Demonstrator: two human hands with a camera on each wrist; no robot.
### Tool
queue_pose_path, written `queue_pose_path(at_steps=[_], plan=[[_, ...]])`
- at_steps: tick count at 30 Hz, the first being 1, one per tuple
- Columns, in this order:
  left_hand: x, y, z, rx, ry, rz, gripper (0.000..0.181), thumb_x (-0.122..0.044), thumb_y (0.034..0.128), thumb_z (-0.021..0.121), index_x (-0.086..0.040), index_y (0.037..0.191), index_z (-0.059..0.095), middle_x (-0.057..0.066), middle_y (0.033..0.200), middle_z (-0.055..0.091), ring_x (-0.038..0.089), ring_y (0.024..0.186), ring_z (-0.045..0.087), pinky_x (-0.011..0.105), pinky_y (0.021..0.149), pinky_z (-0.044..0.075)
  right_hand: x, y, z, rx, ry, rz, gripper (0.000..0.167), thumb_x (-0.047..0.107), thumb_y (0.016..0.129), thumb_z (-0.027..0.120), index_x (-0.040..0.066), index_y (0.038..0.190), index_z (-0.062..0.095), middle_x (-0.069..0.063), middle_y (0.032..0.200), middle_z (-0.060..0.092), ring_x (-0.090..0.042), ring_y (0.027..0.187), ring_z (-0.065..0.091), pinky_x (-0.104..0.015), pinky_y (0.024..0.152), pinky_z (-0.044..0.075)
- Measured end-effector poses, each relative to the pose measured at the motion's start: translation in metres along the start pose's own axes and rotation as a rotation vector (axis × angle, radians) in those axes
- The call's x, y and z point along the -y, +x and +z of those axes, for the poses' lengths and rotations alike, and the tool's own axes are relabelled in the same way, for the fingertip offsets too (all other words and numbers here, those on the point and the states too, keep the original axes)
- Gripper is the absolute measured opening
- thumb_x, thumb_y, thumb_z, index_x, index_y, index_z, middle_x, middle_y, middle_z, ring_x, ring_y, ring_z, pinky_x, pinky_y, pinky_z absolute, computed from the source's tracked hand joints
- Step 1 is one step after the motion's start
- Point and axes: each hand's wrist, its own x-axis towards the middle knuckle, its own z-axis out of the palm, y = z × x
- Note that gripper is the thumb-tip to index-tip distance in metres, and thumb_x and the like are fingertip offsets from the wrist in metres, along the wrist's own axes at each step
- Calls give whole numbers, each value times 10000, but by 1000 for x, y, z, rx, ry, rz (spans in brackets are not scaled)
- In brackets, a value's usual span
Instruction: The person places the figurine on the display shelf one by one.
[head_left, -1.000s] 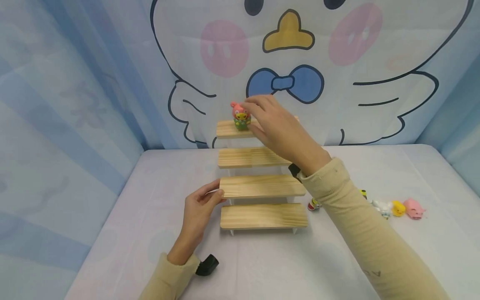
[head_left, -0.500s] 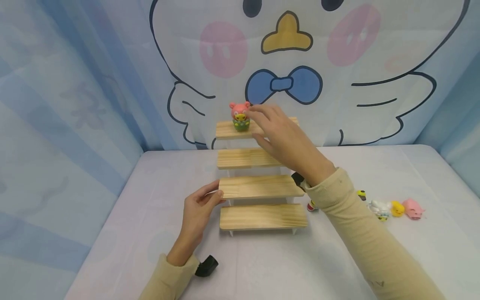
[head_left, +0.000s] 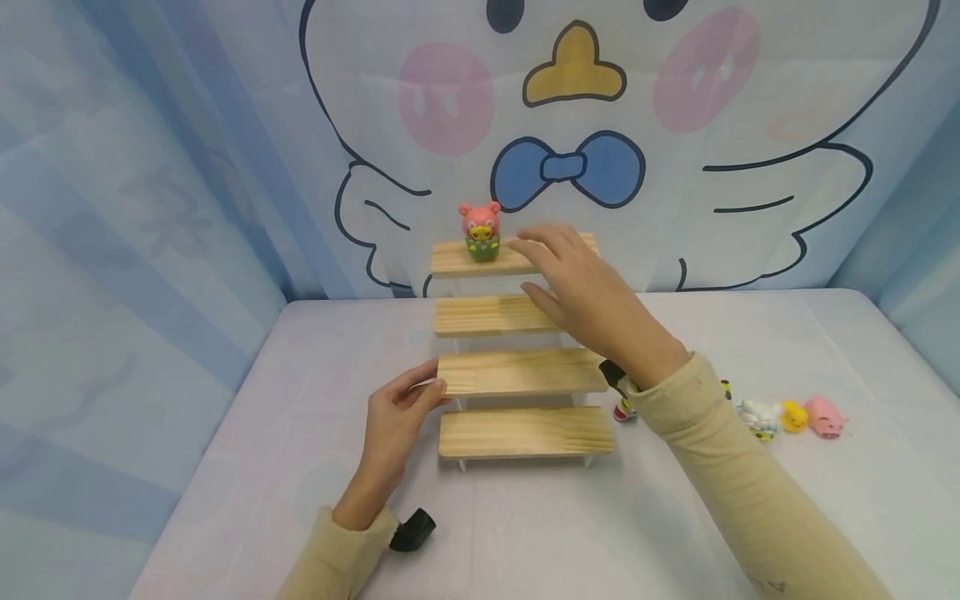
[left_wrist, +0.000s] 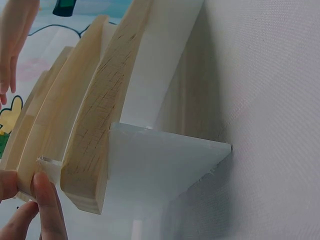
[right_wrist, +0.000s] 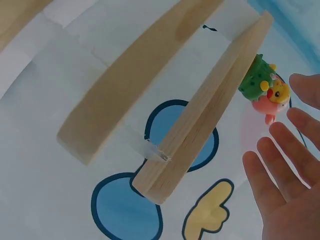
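Observation:
A wooden stand with four stepped shelves (head_left: 525, 373) stands in the middle of the table. On its top shelf, left of centre, a pink and green figurine (head_left: 481, 233) stands upright; the right wrist view shows the same figurine (right_wrist: 261, 86) beside the fingers. My right hand (head_left: 592, 292) hovers right of it, fingers spread and slightly bent, holding nothing and apart from the figurine. My left hand (head_left: 393, 425) pinches the left end of the second shelf from the bottom; in the left wrist view its fingers (left_wrist: 47, 205) press against that wooden end.
To the right on the table (head_left: 795, 500) lie a pink pig toy (head_left: 827, 417), a yellow toy (head_left: 794, 417) and a white toy (head_left: 759, 417). A small red and yellow toy (head_left: 624, 410) is partly hidden by the right wrist. A printed curtain (head_left: 442, 192) hangs behind the stand.
My right hand has let go of the figurine and drawn back to the right and slightly down. The figurine turned a little to face forward. My left hand stays in place.

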Motion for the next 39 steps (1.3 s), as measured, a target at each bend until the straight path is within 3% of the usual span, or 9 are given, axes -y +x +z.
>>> queue_pose_path(at_steps=[16, 39], plan=[[0, 0, 0, 10, 8, 7, 343, -31, 936, 674, 11, 1274, 643, 181, 1262, 642, 131, 875, 702, 289, 846, 617, 2, -23, -3, 29, -17, 25, 442, 68, 927, 697, -17, 1334, 546, -189, 1371, 536, -340, 1299, 473, -474, 1073, 488], [1, 0, 0, 2, 0, 7, 341, -32, 933, 678, 9, 1270, 647, 179, 1262, 643, 132, 890, 702, 297, 842, 620, 2, -55, -8, 27, -36, 13, 526, 33, 856, 768, -27, 1329, 548, -176, 1330, 563, -322, 1249, 504, -482, 995, 538]])
